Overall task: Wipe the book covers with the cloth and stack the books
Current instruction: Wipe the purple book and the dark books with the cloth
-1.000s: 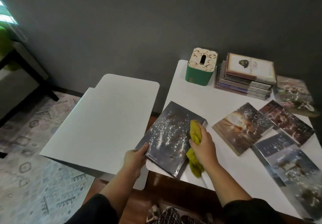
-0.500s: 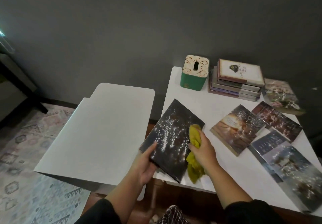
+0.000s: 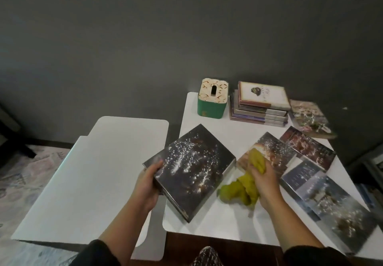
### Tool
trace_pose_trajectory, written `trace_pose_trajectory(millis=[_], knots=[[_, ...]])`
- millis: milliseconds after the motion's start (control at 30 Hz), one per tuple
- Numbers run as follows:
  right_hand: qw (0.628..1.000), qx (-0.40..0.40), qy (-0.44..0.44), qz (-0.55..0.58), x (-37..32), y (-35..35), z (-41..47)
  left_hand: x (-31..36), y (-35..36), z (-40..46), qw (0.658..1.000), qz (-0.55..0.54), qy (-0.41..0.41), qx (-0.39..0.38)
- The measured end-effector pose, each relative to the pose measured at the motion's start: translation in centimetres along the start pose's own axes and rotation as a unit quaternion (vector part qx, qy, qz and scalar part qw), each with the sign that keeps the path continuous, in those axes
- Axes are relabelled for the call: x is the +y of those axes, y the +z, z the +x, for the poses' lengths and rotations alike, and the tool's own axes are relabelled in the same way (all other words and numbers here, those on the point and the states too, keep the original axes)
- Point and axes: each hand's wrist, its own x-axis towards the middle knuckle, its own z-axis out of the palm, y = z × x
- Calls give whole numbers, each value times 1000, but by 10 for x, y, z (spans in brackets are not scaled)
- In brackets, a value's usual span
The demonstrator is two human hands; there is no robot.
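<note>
Your left hand holds the dark book, your right hand has the cloth in its grip, 1 stack stands done, and perhaps 5 loose books remain on the worktop.

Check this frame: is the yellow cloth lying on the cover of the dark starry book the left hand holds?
No. The yellow cloth is in the right hand, off to the right of the dark starry book that the left hand grips.

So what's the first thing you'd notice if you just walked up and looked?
Probably the bright yellow cloth bunched in the right hand near the table's front edge. Next, the big dark sparkly book the left hand grips by its left edge. At the back sits a stack of books beside a green tissue box.
</note>
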Motion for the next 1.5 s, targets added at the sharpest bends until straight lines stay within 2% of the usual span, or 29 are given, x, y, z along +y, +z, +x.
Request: trace_pose_trajectory(millis=[133, 233, 333, 467, 600, 700, 833, 933, 967, 1033, 1100, 1200, 1367, 1500], knots=[[996, -12, 61, 59, -19, -42, 37, 28, 30, -7, 999, -24, -30, -24], [983, -82, 83, 145, -47, -65, 57, 40, 64, -8, 997, -26, -39, -69], [969, -172, 85, 157, -69, -79, 70, 42, 89, -1, 996, -23, 2, -82], [941, -281, 125, 144, -83, -96, 83, 36, 124, 8, 996, 5, 5, -86], [923, -312, 180, 132, -80, -118, 100, 38, 163, 13, 996, 37, -6, -84], [914, -300, 206, 181, -85, -134, 105, 40, 190, 15, 996, 14, -34, -87], [911, -276, 170, 254, -90, -153, 118, 38, 220, 13, 990, -70, -1, -126], [893, -266, 172, 319, -92, -161, 126, 13, 239, 12, 961, -200, 37, -186], [890, -257, 175, 333, -91, -159, 127, 6, 245, 11, 940, -261, 45, -216], [881, -247, 185, 358, -89, -158, 128, -10, 260, 9, 912, -340, 52, -225], [869, -253, 192, 381, -85, -152, 124, -20, 278, 1, 916, -336, 69, -206], [845, -269, 208, 412, -83, -139, 112, -32, 297, -4, 931, -272, 67, -235], [860, -253, 212, 389, -86, -119, 103, -28, 283, 13, 932, -272, 73, -230], [898, -231, 185, 326, -87, -112, 101, -2, 268, 29, 900, -290, 62, -320]])
